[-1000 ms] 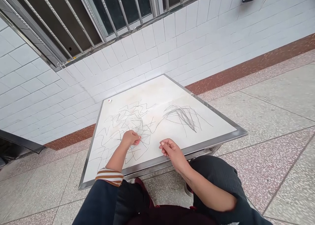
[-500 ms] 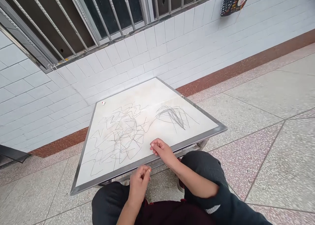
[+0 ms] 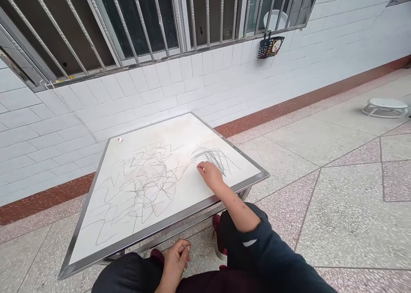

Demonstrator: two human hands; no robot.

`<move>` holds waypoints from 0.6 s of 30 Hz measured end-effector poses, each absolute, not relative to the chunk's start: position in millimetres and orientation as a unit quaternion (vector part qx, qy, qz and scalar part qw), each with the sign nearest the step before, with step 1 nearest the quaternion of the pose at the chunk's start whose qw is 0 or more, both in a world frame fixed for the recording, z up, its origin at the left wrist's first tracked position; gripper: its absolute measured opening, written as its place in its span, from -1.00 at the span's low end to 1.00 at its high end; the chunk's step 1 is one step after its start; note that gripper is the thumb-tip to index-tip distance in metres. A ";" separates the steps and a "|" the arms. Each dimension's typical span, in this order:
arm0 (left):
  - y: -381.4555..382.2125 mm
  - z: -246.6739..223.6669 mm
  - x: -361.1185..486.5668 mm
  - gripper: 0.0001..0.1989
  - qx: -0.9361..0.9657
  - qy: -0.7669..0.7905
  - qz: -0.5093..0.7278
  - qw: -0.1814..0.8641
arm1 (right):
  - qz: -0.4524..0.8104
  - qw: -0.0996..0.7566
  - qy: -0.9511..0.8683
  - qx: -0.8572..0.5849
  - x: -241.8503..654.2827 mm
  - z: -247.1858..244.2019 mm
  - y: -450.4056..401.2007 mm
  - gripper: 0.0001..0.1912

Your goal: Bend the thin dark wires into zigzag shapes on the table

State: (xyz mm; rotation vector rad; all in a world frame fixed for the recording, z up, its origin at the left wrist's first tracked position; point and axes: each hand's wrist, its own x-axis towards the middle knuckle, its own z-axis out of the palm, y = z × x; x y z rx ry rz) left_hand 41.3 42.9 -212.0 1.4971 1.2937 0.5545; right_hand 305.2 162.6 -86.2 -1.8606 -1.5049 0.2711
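Observation:
In front of me stands a low table with a white top [image 3: 180, 134] and a grey metal rim. Thin dark tangled lines [image 3: 150, 177] spread over its left half, and a denser bunch of dark lines [image 3: 221, 156] lies to the right; whether they are drawn or loose strands I cannot tell. Over the table, beside that bunch, my right hand [image 3: 210, 176] is closed in a pinch, and anything between its fingertips is too small to make out. My left hand [image 3: 176, 256] stays low over my lap, off the table's near edge, with its fingers curled together and their contents hidden.
A small white-and-red object [image 3: 120, 140] sits at the table's far left corner. Behind the table is a white tiled wall [image 3: 154, 83] with a barred window. A patterned bag [image 3: 270, 47] hangs from the bars. A white stool [image 3: 387, 107] stands on the floor at right.
My right hand has moved forward over the table, toward the denser lines. My left hand has dropped lower, away from the table edge. The view has shifted, showing more on the right.

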 end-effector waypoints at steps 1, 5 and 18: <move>42.1 -213.3 41.5 -0.49 0.622 0.540 0.229 0.519 | 0.097 0.341 -0.575 -0.737 315.5 -83.9 174.0 -0.80; 42.6 -217.4 42.5 -0.51 0.607 0.548 0.222 0.531 | 0.095 0.276 -0.564 -0.772 333.6 -89.7 205.3 -0.89; 46.5 -219.3 50.4 -0.56 0.623 0.538 0.187 0.536 | 0.041 0.336 -0.555 -0.760 321.3 -86.7 194.8 -0.81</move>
